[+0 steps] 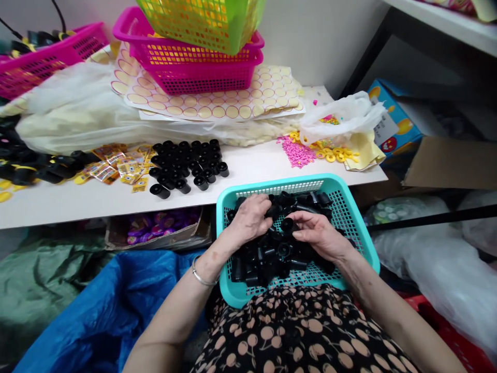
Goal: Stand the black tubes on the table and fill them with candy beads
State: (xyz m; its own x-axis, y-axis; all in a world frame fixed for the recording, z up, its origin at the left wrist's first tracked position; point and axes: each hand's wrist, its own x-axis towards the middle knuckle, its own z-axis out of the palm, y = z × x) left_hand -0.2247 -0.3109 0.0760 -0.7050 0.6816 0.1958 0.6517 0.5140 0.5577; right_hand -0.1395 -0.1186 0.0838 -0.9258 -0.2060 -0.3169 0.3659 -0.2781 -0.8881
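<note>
A turquoise basket [368, 243] rests on my lap, holding loose black plastic cylinders [267, 256]. Over its left half, my left hand [252, 217] has its fingers curled; whatever they hold, if anything, is hidden. My right hand [316, 233] pinches a black cylinder [288, 225] between thumb and fingers, above the pile. The two hands are apart. Beyond the basket, upright black cylinders [182, 166] stand grouped on the white table [248, 168].
Left of the group lie small printed packets [124, 166]. Pink beads [297, 152] and yellow rings [334, 154] sit at the right, near a plastic bag [345, 114]. Pink baskets [205, 77] stand behind. A blue sheet [128, 290] hangs below the table edge.
</note>
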